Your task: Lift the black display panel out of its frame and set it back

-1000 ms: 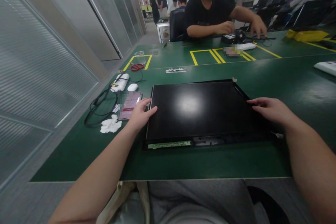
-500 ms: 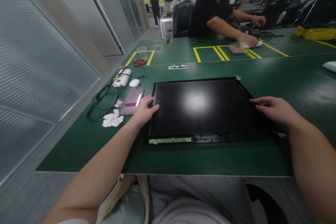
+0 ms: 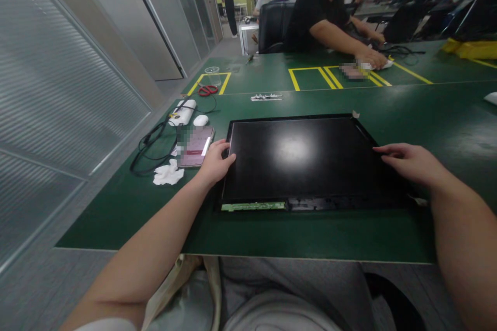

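Note:
A black display panel point(image 3: 310, 165) lies on the green table in front of me, a bright reflection on its glossy face. Along its near edge runs a green circuit board strip point(image 3: 253, 207). My left hand point(image 3: 217, 161) grips the panel's left edge, thumb on top and fingers at the side. At the right edge, my right hand point(image 3: 411, 161) holds the panel between thumb and fingers, its fingertips partly hidden. A small pale tab point(image 3: 355, 114) sticks up at the far right corner.
Left of the panel are a phone point(image 3: 198, 146), crumpled tissue point(image 3: 169, 172), white mouse point(image 3: 201, 120), black cable point(image 3: 144, 140) and red-handled scissors point(image 3: 208, 91). Small white strips point(image 3: 266, 97) lie beyond the panel. A person point(image 3: 322, 15) works across the table point(image 3: 128, 227).
My view has shifted slightly. Both hands keep their places at the panel's edges, and the panel shows no clear movement. The person opposite has drawn one hand in closer.

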Demonstrator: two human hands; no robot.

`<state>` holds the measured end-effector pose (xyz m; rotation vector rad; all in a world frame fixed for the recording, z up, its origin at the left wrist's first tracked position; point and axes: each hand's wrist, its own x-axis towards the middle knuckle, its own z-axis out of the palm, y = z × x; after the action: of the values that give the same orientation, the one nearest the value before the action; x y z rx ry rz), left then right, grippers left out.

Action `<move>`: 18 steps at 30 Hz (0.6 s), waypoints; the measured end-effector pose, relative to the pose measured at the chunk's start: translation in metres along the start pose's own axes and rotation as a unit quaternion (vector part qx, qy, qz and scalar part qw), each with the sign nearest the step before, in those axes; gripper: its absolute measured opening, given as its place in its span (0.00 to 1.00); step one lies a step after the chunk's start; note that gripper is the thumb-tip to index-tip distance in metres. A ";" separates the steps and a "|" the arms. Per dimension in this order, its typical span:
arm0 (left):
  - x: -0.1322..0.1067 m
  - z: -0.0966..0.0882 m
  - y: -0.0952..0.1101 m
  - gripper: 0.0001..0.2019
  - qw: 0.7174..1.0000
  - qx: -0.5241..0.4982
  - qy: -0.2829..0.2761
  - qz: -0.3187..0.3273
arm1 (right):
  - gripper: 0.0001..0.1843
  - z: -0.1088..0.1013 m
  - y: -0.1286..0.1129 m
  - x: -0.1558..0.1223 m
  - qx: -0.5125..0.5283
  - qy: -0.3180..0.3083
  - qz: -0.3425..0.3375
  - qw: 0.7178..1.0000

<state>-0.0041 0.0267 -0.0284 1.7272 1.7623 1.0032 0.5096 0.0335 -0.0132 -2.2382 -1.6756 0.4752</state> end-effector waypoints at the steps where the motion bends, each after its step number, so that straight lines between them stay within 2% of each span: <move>1: 0.000 0.000 0.001 0.15 1.000 0.004 0.000 0.003 | 0.23 0.000 -0.001 0.000 -0.001 -0.001 0.001 1.000; 8: -0.009 -0.003 0.010 0.26 0.999 0.032 -0.017 0.040 | 0.23 -0.002 -0.003 -0.002 -0.005 0.003 -0.010 1.000; 11: -0.018 -0.009 0.022 0.30 0.990 0.078 -0.040 0.109 | 0.23 -0.002 -0.003 -0.003 -0.005 0.006 -0.004 1.000; 12: -0.021 -0.012 0.027 0.29 0.985 0.077 -0.059 0.144 | 0.23 -0.001 -0.003 -0.003 -0.007 0.012 -0.004 1.000; 15: -0.028 -0.018 0.041 0.25 0.951 0.045 -0.176 0.251 | 0.24 -0.001 -0.002 -0.003 -0.025 0.031 -0.009 0.999; 18: -0.031 -0.020 0.048 0.21 0.915 0.015 -0.259 0.309 | 0.24 -0.002 -0.004 -0.002 -0.058 0.030 -0.013 0.998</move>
<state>0.0138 -0.0101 0.0160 2.3641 0.9144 0.6374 0.5068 0.0323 -0.0094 -2.2841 -1.7416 0.3090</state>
